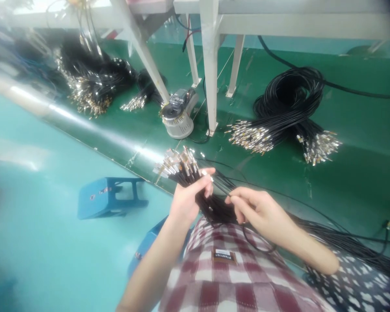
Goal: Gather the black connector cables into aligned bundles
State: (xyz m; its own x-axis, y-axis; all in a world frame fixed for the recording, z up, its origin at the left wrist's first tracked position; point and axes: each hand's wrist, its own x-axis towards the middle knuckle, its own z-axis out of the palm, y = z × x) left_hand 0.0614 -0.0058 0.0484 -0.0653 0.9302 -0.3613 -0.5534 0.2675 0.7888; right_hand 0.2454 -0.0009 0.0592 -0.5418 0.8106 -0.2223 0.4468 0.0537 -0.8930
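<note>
My left hand (190, 197) is closed around a bundle of thin black cables (211, 203) just behind their metal connector ends (177, 164), which fan out up and to the left. My right hand (258, 210) pinches a single black cable (224, 184) from that bundle between thumb and fingers, right beside the left hand. The bundle runs down over a red and white checked cloth (227, 273) in my lap and trails off to the right along the green table edge.
On the green table (360, 164) lie a coiled cable bundle with metal ends (289, 112), more bundles at the back left (94, 82), and a round grey tape dispenser (178, 115) beside white frame legs (209, 65). A blue stool (108, 197) stands on the teal floor.
</note>
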